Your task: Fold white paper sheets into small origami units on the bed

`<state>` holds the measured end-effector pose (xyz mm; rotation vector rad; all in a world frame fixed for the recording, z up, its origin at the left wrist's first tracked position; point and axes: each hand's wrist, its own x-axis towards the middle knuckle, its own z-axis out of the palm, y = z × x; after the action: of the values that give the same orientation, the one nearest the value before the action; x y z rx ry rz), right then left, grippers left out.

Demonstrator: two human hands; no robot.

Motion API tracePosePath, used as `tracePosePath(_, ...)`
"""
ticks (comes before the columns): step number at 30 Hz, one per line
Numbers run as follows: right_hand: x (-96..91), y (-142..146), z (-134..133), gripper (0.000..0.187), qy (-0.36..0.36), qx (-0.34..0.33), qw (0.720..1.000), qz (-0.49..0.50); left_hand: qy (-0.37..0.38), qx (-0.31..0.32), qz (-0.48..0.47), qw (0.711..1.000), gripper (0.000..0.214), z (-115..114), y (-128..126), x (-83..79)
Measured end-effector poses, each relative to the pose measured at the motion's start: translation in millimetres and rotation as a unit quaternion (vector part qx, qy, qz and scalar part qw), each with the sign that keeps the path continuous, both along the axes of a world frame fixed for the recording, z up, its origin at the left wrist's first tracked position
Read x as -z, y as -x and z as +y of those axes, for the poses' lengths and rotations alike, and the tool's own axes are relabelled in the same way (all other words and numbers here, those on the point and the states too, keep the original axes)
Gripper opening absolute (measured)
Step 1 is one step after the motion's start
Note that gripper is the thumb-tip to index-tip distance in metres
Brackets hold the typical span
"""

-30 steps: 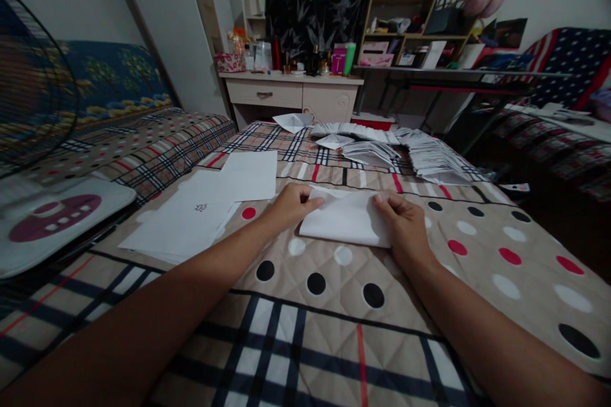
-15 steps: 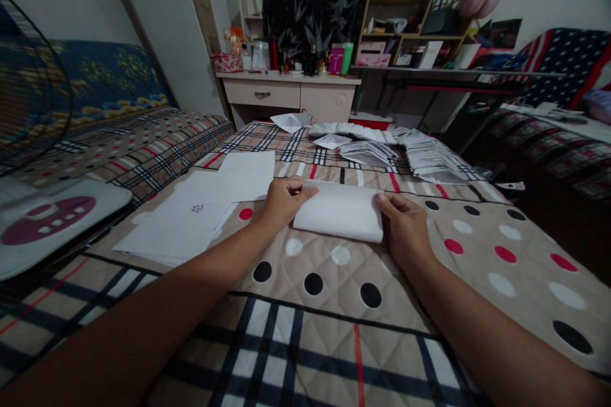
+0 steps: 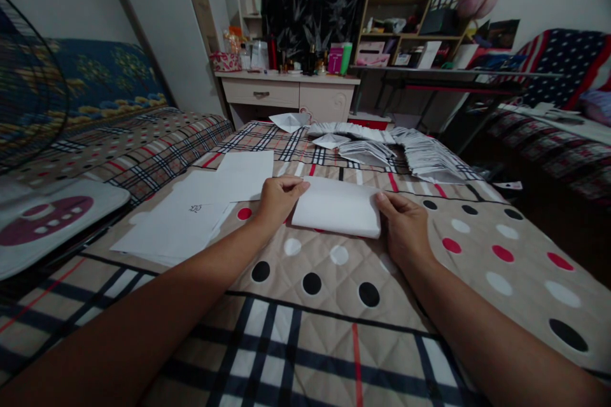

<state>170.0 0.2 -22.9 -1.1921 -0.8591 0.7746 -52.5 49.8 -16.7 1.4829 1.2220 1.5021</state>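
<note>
A white sheet of paper (image 3: pixel 338 208), folded over with its bend toward me, is held just above the patterned bedspread (image 3: pixel 286 286). My left hand (image 3: pixel 280 198) pinches its far left corner between thumb and fingers. At the right edge, my right hand (image 3: pixel 405 222) grips the paper with the thumb on top; its other fingers are partly hidden behind. Left of my left hand lie loose white sheets (image 3: pixel 167 222), overlapping, one with a small dark mark. Another blank sheet (image 3: pixel 245 176) rests on their far side.
Several folded papers (image 3: pixel 432 159) lie in a fanned row at the far side of the bed, with a separate folded piece (image 3: pixel 289 121) at their left. A dresser (image 3: pixel 267 92) stands behind. At left are a fan (image 3: pixel 33 82) and a white lid-like object (image 3: pixel 62 216).
The near edge of the folded paper has risen slightly and looks flatter. Both hands keep their hold, nearly in the same place.
</note>
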Motion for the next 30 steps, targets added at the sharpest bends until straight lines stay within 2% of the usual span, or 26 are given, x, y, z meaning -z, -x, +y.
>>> tracePosePath(6, -0.1, 0.6, 0.6, 0.023, -0.011, -0.004, 1.000, 0.017, 0.017, -0.013, -0.019, 1.000, 0.019, -1.0, -0.2, 0.4)
tracePosePath(14, -5.2, 1.6, -0.7, 0.025, -0.022, 0.006, 0.997, 0.071, 0.069, 0.023, -0.114, 0.991, 0.033, 0.3, -1.8, 2.9)
tracePosePath(18, -6.2, 2.6, -2.2, 0.023, -0.026, 0.006, 0.998, 0.049, 0.062, 0.003, -0.084, 0.995, 0.031, 1.8, 1.2, 3.6)
tracePosePath(21, -6.7, 3.9, -4.0, 0.021, -0.007, -0.019, 1.000, 0.009, 0.061, -0.019, -0.061, 0.996, 0.026, 3.1, 3.1, 5.0)
tracePosePath(25, -6.3, 5.3, -4.5, 0.020, 0.020, -0.056, 0.998, -0.006, 0.066, -0.033, -0.068, 0.995, 0.025, 5.8, 4.3, 6.9)
tracePosePath(30, -6.4, 5.1, -4.1, 0.018, 0.027, -0.058, 0.998, 0.007, 0.068, -0.033, -0.095, 0.993, 0.028, 6.9, 3.1, 5.8)
